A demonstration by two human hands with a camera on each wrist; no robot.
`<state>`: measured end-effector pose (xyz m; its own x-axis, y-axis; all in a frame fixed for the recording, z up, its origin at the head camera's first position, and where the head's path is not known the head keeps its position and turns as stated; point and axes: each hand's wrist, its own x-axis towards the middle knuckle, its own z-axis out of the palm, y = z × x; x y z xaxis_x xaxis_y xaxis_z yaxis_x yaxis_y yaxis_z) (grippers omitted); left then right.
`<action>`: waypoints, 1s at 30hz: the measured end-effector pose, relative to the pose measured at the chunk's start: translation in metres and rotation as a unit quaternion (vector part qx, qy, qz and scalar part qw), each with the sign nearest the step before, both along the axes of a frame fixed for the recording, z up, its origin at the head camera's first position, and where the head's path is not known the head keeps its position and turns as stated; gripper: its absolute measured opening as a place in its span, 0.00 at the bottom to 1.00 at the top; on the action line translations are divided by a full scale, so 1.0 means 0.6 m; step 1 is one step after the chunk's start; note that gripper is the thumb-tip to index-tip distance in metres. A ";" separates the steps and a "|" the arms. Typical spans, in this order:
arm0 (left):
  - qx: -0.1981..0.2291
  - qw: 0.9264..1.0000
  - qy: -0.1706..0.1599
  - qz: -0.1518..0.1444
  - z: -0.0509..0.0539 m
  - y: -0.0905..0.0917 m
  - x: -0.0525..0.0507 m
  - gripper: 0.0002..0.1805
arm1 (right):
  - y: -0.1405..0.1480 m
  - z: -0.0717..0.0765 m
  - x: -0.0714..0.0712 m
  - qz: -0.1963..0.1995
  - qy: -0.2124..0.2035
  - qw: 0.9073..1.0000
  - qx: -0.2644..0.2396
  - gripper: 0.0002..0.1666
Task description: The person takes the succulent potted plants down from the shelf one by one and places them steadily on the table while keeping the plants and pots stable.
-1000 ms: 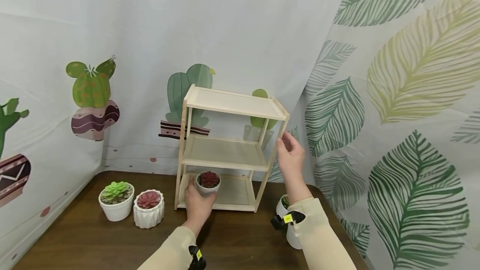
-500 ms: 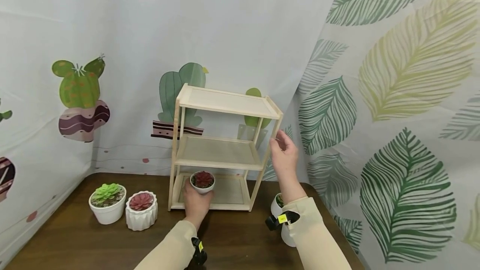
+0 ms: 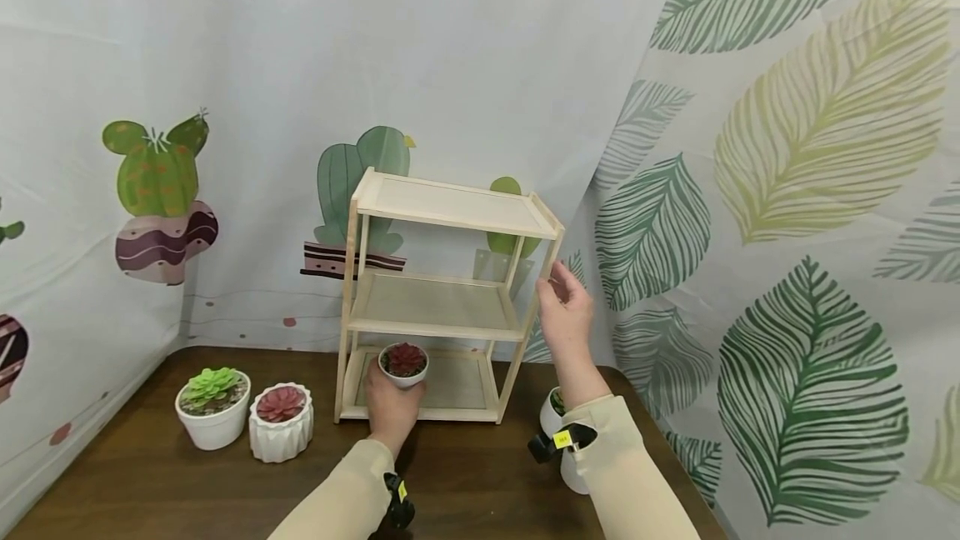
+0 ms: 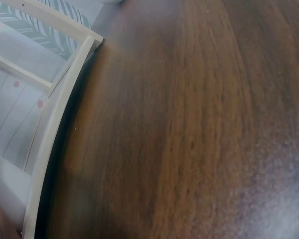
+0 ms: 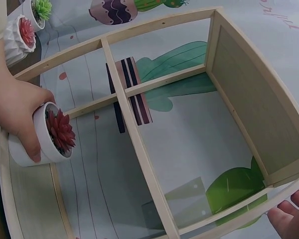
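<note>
My left hand (image 3: 392,408) grips a small white pot with a dark red succulent (image 3: 403,362), fingers and thumb around its side. The pot is over the left part of the bottom tier of a pale wooden shelf rack (image 3: 435,327); whether it touches the board is hard to tell. In the left wrist view just a slice of the white pot (image 4: 9,191) shows behind the front rail. My right hand (image 3: 567,315) holds the rack's right front post between thumb and fingers. In the right wrist view its fingers (image 5: 289,211) appear at the lower right edge.
Left of the rack stand a white pot with a green succulent (image 3: 213,422) and a ribbed white pot with a pink-red succulent (image 3: 281,423). Two white pots (image 3: 552,412) are partly hidden by my right forearm. Patterned cloth hangs behind the brown table (image 3: 480,482).
The head view has shifted slightly, so everything sits a little further left in it. Both hands keep their places at the pot and the post.
</note>
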<state>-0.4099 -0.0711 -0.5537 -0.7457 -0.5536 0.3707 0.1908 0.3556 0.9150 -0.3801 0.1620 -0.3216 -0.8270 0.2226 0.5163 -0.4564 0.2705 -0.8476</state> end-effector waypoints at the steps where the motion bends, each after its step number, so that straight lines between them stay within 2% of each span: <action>1: 0.000 1.000 -0.001 -0.001 -0.001 0.000 0.000 0.50 | 0.000 0.000 0.000 0.000 0.000 1.000 0.000 0.29; 13: -0.005 1.000 -0.006 0.001 0.006 0.001 0.003 0.48 | -0.002 0.000 0.000 0.006 -0.001 1.000 0.000 0.29; 22: -0.013 1.000 0.006 0.012 0.020 0.002 0.013 0.48 | -0.004 -0.001 0.003 0.011 -0.018 1.000 -0.006 0.31; 25: -0.015 1.000 0.009 0.003 0.024 -0.001 0.020 0.46 | -0.006 -0.002 0.004 0.014 -0.024 1.000 -0.005 0.33; 30: -0.018 0.999 0.003 -0.028 0.034 -0.011 0.039 0.47 | -0.009 -0.005 0.002 0.024 -0.022 0.999 -0.001 0.37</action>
